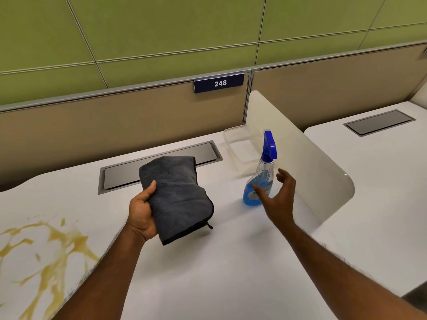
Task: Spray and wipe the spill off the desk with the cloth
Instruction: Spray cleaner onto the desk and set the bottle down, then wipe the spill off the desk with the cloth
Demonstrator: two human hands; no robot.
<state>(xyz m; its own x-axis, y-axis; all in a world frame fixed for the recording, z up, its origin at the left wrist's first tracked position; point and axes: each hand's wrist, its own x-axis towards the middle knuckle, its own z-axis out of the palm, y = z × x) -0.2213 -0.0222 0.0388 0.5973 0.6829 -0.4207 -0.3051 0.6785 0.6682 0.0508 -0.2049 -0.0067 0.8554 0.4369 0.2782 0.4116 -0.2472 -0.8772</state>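
My left hand [142,214] grips a folded dark grey cloth [176,195] and holds it above the middle of the white desk [219,262]. A yellow-brown spill [49,248] spreads in streaks over the desk's near left part. A clear spray bottle [261,181] with blue liquid and a blue trigger head stands upright to the right of the cloth. My right hand [277,195] hovers just right of the bottle's lower body, fingers spread and relaxed, holding nothing.
A clear plastic container [241,144] sits behind the bottle. A grey cable hatch [208,151] is set into the desk behind the cloth. A cream divider panel [307,162] stands at the right, with a second desk [381,181] beyond. A tan partition [115,121] closes the back.
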